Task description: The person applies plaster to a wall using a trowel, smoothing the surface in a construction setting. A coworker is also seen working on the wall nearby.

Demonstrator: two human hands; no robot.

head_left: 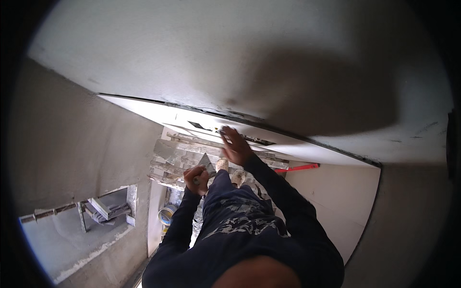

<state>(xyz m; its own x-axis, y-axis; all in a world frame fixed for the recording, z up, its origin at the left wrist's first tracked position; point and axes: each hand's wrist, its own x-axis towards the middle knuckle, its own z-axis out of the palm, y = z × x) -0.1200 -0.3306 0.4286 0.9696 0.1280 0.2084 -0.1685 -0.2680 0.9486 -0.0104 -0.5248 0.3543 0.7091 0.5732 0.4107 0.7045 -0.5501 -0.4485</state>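
My left hand (197, 179) is closed around the handle of a pointing trowel. Its grey, pointed blade (208, 164) angles up and away from the fist, above the planks. My right hand (235, 148) is raised at the white wall panel (144, 109), its fingers stretched out and slightly blurred. The fingertips lie close to a dark, narrow opening (259, 140) in that panel; whether they touch it I cannot tell. Left of them the panel has a smaller dark cut-out (197, 125). Above, a dark gap separates the panel from grey plaster (168, 57).
I stand on rough, stained planks (165, 168). A red spirit level (302, 167) lies to the right, beside a large white surface (331, 206). Lower left are a bucket (167, 214) and a wall opening with boards (108, 211) in it. A grey wall (77, 139) bounds the left.
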